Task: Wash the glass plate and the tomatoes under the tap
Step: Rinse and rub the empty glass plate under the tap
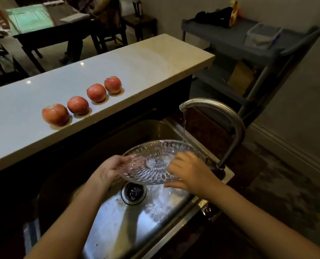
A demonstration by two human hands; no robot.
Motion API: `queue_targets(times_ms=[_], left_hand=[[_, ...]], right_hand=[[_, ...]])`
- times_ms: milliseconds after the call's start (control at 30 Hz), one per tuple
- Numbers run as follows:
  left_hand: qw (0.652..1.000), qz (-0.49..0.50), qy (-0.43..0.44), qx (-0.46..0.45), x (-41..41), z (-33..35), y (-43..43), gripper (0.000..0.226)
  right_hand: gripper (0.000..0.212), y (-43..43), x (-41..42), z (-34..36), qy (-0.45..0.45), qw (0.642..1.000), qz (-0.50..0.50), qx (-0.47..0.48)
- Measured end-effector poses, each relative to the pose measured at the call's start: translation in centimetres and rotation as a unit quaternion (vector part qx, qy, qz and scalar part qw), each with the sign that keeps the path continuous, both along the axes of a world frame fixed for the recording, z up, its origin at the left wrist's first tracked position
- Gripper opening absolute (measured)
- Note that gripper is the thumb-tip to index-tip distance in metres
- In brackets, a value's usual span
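Note:
A clear patterned glass plate [151, 163] is held tilted over the steel sink [118, 217]. My left hand [112, 169] grips its left rim, thumb on top. My right hand [189, 171] holds the right rim, fingers curled over the plate's inner face. A thin stream of water runs from the tap [211, 109] onto the plate's far right edge. Several red tomatoes [78, 105] sit in a row on the raised white counter [146, 58] behind the sink, wet, with small puddles under them.
The sink drain [134, 192] lies below the plate and the basin floor is wet. A grey shelving cart [249, 43] with a plastic box stands behind the tap at the right. A dark dining table [43, 25] stands beyond the counter.

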State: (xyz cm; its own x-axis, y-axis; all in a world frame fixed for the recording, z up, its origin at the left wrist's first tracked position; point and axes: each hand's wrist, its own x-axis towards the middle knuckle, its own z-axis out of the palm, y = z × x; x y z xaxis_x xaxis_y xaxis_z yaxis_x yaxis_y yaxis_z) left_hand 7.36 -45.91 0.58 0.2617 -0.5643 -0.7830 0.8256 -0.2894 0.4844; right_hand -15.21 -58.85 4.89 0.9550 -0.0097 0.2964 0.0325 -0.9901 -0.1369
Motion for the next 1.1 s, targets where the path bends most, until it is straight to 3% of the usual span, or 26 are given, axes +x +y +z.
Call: queue_targets(times_ms=[100, 167, 300, 467, 733, 1000, 1100], left_hand=[[0.993, 0.101, 0.029, -0.062, -0.7, -0.9, 0.4, 0.037], [0.983, 0.148, 0.046, -0.096, -1.1, -1.4, 0.6, 0.034], [0.975, 0.184, 0.007, -0.121, -1.5, -1.7, 1.3, 0.025], [0.971, 0.165, -0.115, -0.129, -1.7, -1.4, 2.0, 0.020], [0.949, 0.156, -0.241, -0.131, -2.7, 0.7, 2.8, 0.026], [0.842, 0.038, -0.524, -0.118, -4.3, 1.2, 4.2, 0.037], [0.774, -0.007, -0.628, -0.081, -4.9, 1.2, 4.7, 0.040]], right_hand=[[0.049, -0.7, -1.2, -1.0, 0.092, 0.975, -0.186, 0.083], [0.058, -1.0, -1.9, -1.4, 0.099, 0.949, -0.270, 0.128], [0.050, -0.9, -2.7, -2.0, 0.080, 0.909, -0.367, 0.179], [0.046, -1.4, -2.8, -2.7, 0.104, 0.863, -0.436, 0.233], [0.024, -2.2, -1.8, -3.3, 0.064, 0.833, -0.482, 0.265], [0.019, -2.1, -1.8, -3.4, 0.028, 0.820, -0.497, 0.283], [0.018, -1.9, -1.8, -3.4, 0.021, 0.820, -0.498, 0.281]])
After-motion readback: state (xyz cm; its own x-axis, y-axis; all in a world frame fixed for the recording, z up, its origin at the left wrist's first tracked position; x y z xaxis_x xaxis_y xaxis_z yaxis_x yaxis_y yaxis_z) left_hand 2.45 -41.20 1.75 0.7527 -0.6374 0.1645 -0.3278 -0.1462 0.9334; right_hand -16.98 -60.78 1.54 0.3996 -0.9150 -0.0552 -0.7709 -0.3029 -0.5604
